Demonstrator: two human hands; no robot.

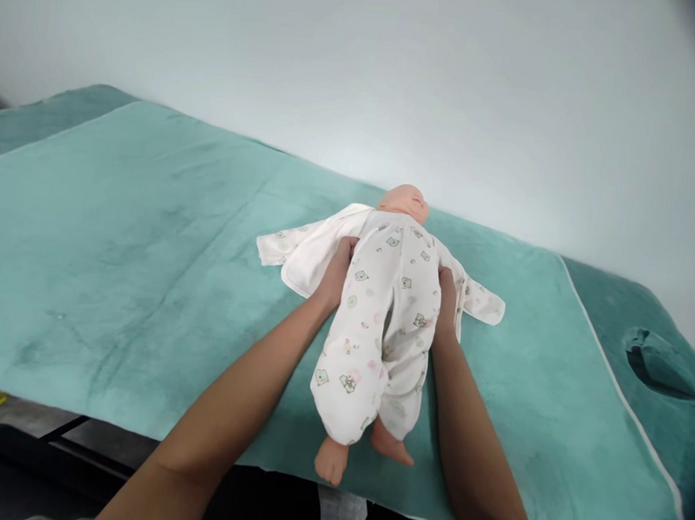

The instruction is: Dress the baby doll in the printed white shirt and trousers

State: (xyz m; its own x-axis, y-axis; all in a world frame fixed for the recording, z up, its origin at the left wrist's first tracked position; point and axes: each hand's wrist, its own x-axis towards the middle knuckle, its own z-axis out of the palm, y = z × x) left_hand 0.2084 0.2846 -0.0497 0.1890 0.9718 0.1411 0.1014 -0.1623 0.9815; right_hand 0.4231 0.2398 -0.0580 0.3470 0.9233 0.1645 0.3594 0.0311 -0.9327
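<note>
**Steadied From Both Sides**

From my seat, the pinkish, smooth-skinned baby doll [403, 202] lies just right of the frame's centre, head toward the pale, plain wall [335, 71] at the top, bare feet [331, 461] pointing to the bottom edge. I read that layout as keeping both legs within easy reach.

My left hand [341, 258] is curled against the left side of the loose white cloth trousers with small printed bears [360, 323]; my right hand [447, 290] lies along their right side. The fingertips are hidden, so I can't tell whether either one grips cloth or only presses. Working from opposite sides probably keeps the trousers even.

The matching white long-sleeved jacket [312, 259] spreads out beyond both hands, its left front panel folded open, perhaps to stay clear of the waist. The soft teal-green cloth cover [147, 263] beneath likely cushions the doll and limits sliding.
</note>
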